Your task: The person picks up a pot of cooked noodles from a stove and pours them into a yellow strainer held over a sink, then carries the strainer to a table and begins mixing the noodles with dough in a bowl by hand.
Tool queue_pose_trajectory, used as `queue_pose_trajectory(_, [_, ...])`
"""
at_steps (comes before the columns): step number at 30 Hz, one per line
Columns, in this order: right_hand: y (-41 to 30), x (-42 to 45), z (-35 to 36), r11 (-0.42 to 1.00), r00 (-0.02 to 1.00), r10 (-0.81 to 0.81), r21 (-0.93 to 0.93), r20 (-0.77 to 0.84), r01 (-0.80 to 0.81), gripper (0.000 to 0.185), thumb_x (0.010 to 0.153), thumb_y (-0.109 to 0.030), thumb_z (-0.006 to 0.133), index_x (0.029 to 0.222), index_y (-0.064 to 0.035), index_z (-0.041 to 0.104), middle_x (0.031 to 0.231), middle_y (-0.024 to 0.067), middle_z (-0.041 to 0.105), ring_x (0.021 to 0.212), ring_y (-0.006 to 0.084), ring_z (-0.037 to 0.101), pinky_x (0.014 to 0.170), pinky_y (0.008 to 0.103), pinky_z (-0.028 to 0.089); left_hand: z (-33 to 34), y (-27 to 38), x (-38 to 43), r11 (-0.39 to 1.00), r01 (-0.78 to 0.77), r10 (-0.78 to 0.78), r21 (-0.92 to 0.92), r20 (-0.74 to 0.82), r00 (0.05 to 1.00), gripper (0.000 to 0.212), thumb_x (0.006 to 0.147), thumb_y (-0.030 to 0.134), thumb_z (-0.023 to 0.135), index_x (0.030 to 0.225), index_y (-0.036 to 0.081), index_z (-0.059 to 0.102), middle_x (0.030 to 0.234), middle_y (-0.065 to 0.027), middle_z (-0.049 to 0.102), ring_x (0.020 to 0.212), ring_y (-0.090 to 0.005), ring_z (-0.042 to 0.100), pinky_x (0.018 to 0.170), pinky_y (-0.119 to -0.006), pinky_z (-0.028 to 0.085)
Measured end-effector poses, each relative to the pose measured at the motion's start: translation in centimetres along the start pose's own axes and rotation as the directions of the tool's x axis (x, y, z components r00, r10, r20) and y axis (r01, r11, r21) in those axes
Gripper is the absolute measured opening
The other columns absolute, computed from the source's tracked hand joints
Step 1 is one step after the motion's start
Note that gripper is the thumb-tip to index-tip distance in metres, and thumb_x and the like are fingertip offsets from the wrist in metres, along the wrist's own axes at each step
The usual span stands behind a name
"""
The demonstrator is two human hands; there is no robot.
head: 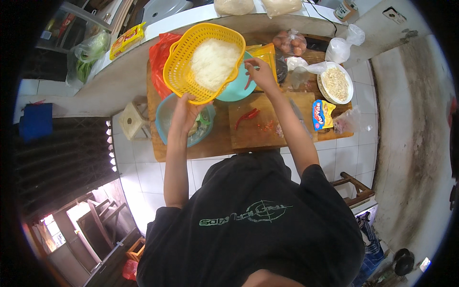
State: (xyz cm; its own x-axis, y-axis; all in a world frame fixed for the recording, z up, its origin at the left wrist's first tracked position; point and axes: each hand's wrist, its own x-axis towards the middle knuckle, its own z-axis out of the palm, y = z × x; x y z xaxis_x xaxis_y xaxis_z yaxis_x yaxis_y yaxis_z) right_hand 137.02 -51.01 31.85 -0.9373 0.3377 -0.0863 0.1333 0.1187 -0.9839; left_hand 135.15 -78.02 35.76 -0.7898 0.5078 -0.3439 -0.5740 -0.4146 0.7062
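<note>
My left hand [188,109] grips the near rim of a yellow plastic basket [179,77], tilted, with a white shredded or grain-like food [215,62] inside. My right hand [261,73] is over the right edge of a turquoise bowl [238,88], with a red chili pepper [247,83] between its fingers. The basket partly covers that bowl. On the wooden cutting board [251,138] lie red chilies [247,116], chopped red bits [267,126] and a knife [300,116], partly hidden by my right forearm. A blue basin [160,120] stands beside my left forearm.
Around the wooden table [218,143] edges are a white bowl of pale chopped food [335,84], a Forvita packet [322,114], a bag of round brownish items [289,42], a yellow packet [267,57] and a red plastic bag [161,64]. A plastic stool [132,121] stands left.
</note>
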Motion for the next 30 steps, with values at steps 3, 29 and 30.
queue_pose_trajectory(3, [2.9, -0.5, -0.2, 0.832, 0.974, -0.067, -0.551, -0.218, -0.066, 0.043, 0.081, -0.025, 0.063, 0.109, 0.0026, 0.047, 0.092, 0.0216, 0.061, 0.086, 0.0351, 0.062, 0.070, 0.0448, 0.050, 0.0, -0.3, 0.5, 0.999, 0.028, -0.028, -0.022, 0.004, 1.000, 0.041, 0.083, 0.006, 0.041, 0.121, -0.009, 0.036, 0.116, -0.0224, 0.052, 0.099, -0.0330, 0.059, 0.083, -0.041, 0.054])
queue_pose_trajectory(29, [7.3, -2.5, -0.9, 0.546, 0.921, -0.362, -0.833, -0.141, 0.087, 0.041, 0.077, -0.025, 0.065, 0.107, -0.0033, 0.048, 0.102, 0.0177, 0.053, 0.089, 0.0353, 0.058, 0.068, 0.0434, 0.049, 0.0, 0.5, -1.2, 0.995, -0.101, 0.100, -0.009, -0.074, 0.992, 0.039, 0.081, 0.006, 0.044, 0.116, -0.010, 0.040, 0.110, -0.0227, 0.056, 0.090, -0.0338, 0.062, 0.080, -0.038, 0.055])
queue_pose_trajectory(30, [7.3, -2.3, -0.4, 0.451, 0.927, -0.365, -0.888, -0.086, 0.094, 0.044, 0.076, -0.027, 0.066, 0.109, -0.0049, 0.047, 0.104, 0.0153, 0.051, 0.091, 0.0334, 0.057, 0.067, 0.0422, 0.050, -0.1, 0.5, -1.2, 0.995, -0.099, 0.098, -0.011, -0.066, 0.993, 0.039, 0.081, 0.006, 0.044, 0.116, -0.010, 0.039, 0.110, -0.0228, 0.056, 0.090, -0.0339, 0.062, 0.080, -0.038, 0.055])
